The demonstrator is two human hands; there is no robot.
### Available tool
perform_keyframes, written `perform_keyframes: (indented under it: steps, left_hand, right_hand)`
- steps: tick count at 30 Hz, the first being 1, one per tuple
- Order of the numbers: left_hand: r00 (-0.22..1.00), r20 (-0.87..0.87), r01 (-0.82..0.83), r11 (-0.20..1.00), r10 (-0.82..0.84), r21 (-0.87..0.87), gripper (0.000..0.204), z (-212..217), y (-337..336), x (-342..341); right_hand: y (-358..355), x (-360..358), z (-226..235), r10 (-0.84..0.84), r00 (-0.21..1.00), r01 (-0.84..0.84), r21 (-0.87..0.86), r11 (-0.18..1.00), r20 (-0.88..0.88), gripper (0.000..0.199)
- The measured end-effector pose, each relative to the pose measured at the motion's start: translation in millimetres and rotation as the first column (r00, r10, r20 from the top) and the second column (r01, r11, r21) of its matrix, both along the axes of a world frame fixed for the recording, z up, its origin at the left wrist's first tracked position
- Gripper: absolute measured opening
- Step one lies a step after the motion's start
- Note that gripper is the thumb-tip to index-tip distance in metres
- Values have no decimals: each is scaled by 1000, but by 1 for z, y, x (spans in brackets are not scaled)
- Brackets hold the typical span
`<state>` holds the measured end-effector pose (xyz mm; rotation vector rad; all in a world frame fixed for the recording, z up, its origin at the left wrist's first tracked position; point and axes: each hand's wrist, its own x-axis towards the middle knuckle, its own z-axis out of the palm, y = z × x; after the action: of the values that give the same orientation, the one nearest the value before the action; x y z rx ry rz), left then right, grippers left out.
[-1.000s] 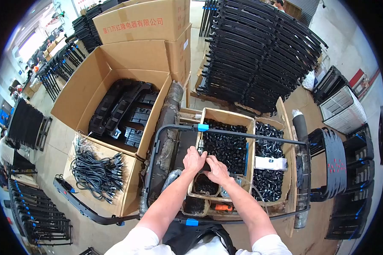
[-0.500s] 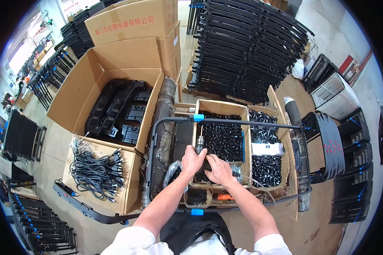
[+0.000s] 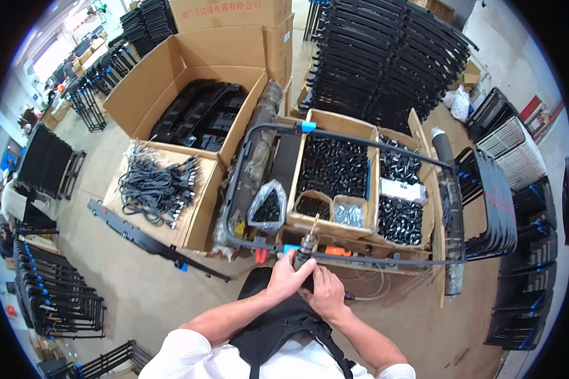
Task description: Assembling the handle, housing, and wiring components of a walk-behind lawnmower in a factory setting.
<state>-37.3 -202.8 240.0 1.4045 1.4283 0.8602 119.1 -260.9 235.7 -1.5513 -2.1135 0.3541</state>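
Observation:
Close to my body, both hands hold a power drill [image 3: 307, 245] with a metal chuck and a gold-coloured bit pointing away from me. My left hand [image 3: 287, 278] wraps around the drill just behind the chuck. Beside it, my right hand [image 3: 326, 293] is closed on the rear part; the grip is mostly hidden by fingers. The drill lies by the near bar of a large black rectangular frame [image 3: 404, 151], which has blue tape [image 3: 308, 127] on its far bar. This frame rests across wooden bins [image 3: 340, 232] of small black parts [image 3: 332, 165]. A cable [image 3: 370, 297] trails right from the drill.
At left stands an open carton [image 3: 199, 44] with black plastic parts, and bundled black cables [image 3: 157, 186] lie on cardboard. A long black strip [image 3: 152, 239] juts out below them. Stacked black frames [image 3: 385, 63] rise behind the bins; more black frames [image 3: 499, 208] stand at right.
The view has shifted, so the bins and frame appear higher. My hands and the drill have drawn back from over the bins to the frame's near bar.

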Motion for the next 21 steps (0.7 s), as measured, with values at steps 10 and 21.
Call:
perform_keyframes:
  steps: [10,21]
  left_hand:
    - [963,28,-238,892,269,-384,41,-99,-123,-53]
    - [973,-23,-225,913,231,-340,49,-80,-99,-58]
  right_hand:
    - [-96,-42,-72,186,979,-202,-286,937,-82,83]
    - [-82,-59,-87,96,994,-106,-352,930,-45,86]
